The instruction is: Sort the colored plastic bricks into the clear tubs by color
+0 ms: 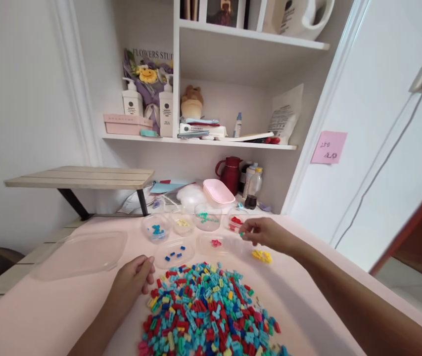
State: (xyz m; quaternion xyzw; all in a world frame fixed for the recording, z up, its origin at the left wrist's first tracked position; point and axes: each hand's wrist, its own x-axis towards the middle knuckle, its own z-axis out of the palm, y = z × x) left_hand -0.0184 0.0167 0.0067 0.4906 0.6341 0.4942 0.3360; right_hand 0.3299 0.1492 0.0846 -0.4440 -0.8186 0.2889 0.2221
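A big heap of small colored toy bricks (207, 316), mostly teal and red, lies on the pink tabletop. Just left of it rests my left hand (134, 274), its fingers curled in; whether anything is inside them is hidden. My right hand (262, 232) pinches a small green brick (241, 234) beside the clear tub of red bricks (236, 221). Other clear containers hold blue-teal bricks (156, 230), cream bricks (182, 223), green bricks (204, 217), dark blue bricks (178, 254) and pink bricks (215, 243). Yellow bricks (261, 255) lie in a group below my right hand.
At left lies a clear plastic lid or tray (112, 252), near a raised wooden stand (84, 177). Behind the tubs are a pink basin (218, 192), a red jug (230, 174) and a bottle with dark liquid (254, 190). White shelves (203, 142) rise above.
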